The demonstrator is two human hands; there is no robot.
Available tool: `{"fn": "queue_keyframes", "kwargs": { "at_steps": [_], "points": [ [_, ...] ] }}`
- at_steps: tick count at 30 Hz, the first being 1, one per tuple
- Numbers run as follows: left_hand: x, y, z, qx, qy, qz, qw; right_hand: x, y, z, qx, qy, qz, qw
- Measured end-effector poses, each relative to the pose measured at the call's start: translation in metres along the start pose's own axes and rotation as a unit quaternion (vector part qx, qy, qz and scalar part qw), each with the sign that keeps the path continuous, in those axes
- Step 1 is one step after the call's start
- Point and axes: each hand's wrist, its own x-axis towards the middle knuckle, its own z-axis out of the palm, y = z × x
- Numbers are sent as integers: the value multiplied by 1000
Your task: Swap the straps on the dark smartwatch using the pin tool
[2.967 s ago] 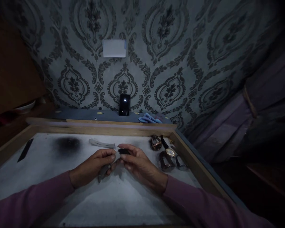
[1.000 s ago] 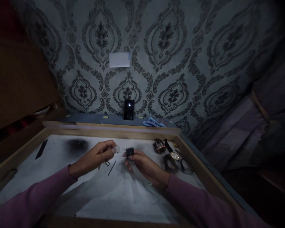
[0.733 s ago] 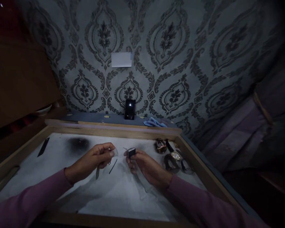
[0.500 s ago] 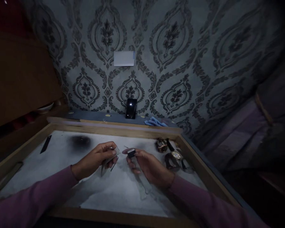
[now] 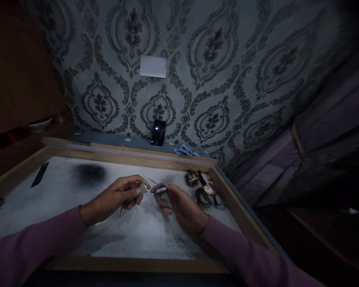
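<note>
Right grip (image 5: 181,204) pinching smartwatch (image 5: 161,192), now tilting it edge-on, seemingly making side easier to reach; left grip (image 5: 119,194) pinching grey strap (image 5: 144,188).

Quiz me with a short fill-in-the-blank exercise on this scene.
The left hand holds a pale grey strap, while the small dark rectangular watch case is in the ____.
On the patterned grey wall, a white rectangular panel sits ____ the glossy black phone.
The crumpled fabric cloth beyond the wooden-framed tray is coloured ____.

Missing words: right hand; above; blue.
</note>
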Motion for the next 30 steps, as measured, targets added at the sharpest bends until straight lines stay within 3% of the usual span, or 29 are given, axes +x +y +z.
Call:
{"fn": "queue_keyframes", "kwargs": {
  "at_steps": [6, 22, 27, 30],
  "points": [
    [1, 0, 2, 15, -10, -13, 1000, 2, -1, 1, 0, 16, -13, 1000],
    [3, 2, 6, 33, -22, -14, 999, 10, -1, 0, 100, 29, 74, 992],
    [3, 1, 7, 41, -15, -16, 999, 12, 4, -2, 89, 7, 105, 990],
    [3, -3, 7, 31, -12, -29, 999, 12, 6, 0, 56, 27, 94, 994]
  ]
}}
